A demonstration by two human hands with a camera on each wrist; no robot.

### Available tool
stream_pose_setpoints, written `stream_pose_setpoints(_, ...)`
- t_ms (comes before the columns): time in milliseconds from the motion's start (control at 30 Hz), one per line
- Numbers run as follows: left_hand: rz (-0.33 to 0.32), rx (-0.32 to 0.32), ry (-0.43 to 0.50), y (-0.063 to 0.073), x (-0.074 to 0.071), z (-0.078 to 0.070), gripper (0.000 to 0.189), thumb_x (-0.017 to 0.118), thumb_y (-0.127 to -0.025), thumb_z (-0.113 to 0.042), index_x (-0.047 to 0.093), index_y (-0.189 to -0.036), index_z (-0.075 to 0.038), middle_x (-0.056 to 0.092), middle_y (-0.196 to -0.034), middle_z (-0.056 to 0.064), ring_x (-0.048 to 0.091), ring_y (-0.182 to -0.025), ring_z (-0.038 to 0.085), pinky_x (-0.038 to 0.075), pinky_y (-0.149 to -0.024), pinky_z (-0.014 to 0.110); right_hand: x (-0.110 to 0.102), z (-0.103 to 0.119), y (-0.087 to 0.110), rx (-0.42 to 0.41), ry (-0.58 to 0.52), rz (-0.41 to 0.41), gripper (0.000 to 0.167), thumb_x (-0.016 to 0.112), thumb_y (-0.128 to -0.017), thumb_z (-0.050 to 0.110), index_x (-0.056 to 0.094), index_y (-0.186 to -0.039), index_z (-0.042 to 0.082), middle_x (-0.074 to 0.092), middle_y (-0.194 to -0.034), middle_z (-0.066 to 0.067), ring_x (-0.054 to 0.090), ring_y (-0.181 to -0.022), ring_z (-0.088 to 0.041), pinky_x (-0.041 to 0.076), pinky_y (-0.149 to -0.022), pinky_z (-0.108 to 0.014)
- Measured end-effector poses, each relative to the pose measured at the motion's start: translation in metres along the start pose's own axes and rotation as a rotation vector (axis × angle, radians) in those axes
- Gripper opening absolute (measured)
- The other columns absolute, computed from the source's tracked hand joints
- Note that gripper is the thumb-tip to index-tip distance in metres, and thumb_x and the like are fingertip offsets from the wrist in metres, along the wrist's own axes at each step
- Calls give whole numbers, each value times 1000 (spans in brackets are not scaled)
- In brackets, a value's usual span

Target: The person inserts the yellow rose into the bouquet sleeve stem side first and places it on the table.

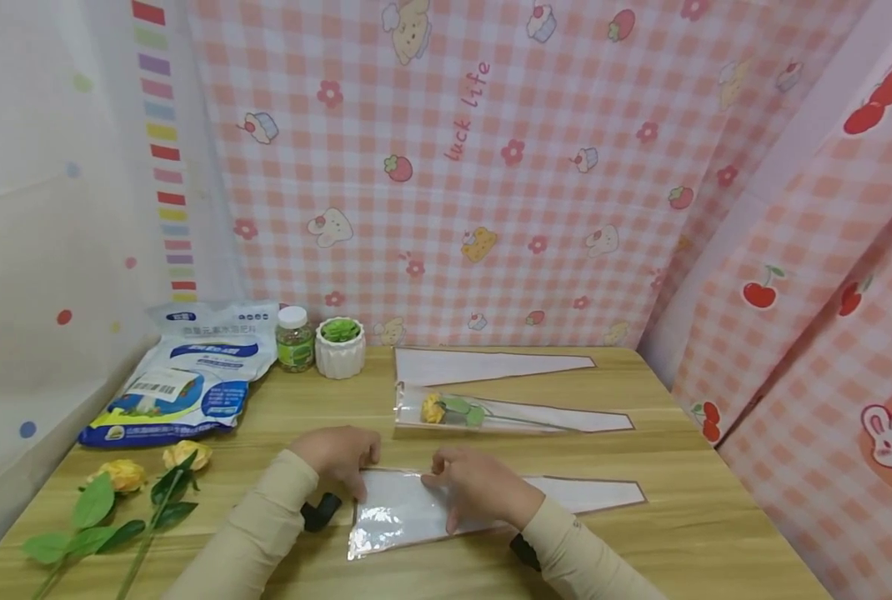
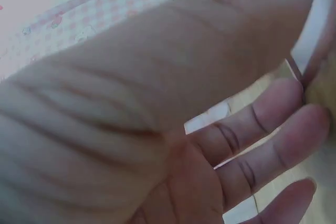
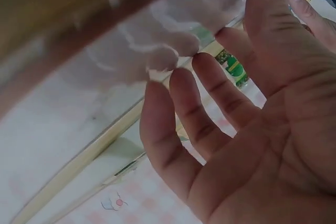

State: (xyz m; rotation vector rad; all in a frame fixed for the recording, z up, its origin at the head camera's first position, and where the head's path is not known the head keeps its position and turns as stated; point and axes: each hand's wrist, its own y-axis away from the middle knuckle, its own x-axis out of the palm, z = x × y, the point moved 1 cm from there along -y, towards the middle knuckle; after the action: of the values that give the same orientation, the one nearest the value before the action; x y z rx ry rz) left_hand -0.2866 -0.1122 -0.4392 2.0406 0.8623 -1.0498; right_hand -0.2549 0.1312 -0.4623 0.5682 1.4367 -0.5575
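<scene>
A flat, tapered flower sleeve (image 1: 393,508) with a white panel, glossy clear plastic and brown edging lies across the front of the table, wide end left. My left hand (image 1: 341,458) is at its far left corner, thumb down by the edge, the other fingers loosely extended. Over the sleeve's middle is my right hand (image 1: 483,487), fingers gently bent; in the right wrist view its fingertips (image 3: 157,95) touch the shiny surface. Behind them, a second sleeve (image 1: 603,419) contains a yellow rose (image 1: 433,409) with green leaves. A third sleeve (image 1: 483,364) lies farther back.
Two yellow roses with stems, one nearer the edge (image 1: 123,475) and one beside it (image 1: 188,455), lie at left. Behind them are a fertilizer bag (image 1: 191,375), a white-capped jar (image 1: 294,342) and a white potted succulent (image 1: 340,354). Checked cloth (image 1: 446,208) hangs behind the table.
</scene>
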Motion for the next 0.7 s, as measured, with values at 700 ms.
stream_pose_setpoints(700,67,-123,-46,4,-4,3,34,72,-95,-33,63,-74,-7,60,-72,1,54,-68,17,48,-69,34,4,-11,-5,4,-99,-130,31,84,-73,34,82,-100,19,66,-92,10,62,-81,-2,52,-71,-16)
